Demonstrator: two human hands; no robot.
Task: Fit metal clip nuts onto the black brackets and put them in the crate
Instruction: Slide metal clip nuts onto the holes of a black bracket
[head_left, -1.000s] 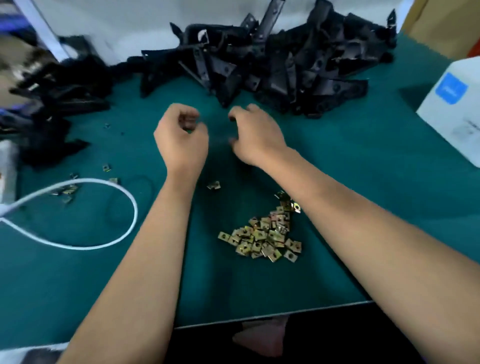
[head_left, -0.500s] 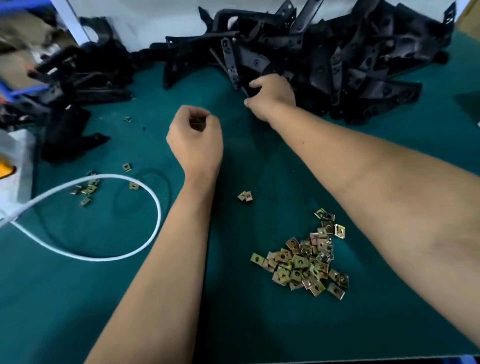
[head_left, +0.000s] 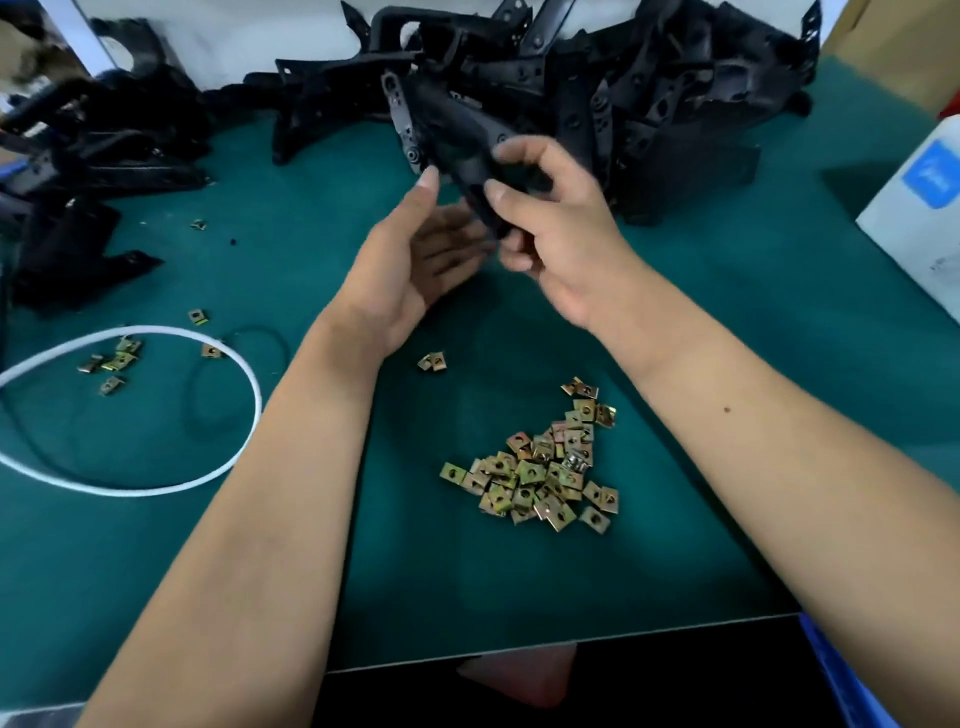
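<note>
Bracket now off pile, between right hand and left hand.

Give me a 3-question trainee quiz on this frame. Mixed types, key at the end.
1. True or false: the right hand holds a black bracket above the mat.
2. The main heap of clip nuts lies: A) inside the white cord loop B) on the green mat between the forearms C) on the white box
3. Fill in: the left hand has its palm ____ beside the bracket.

Key: 1 true; 2 B; 3 open
</note>
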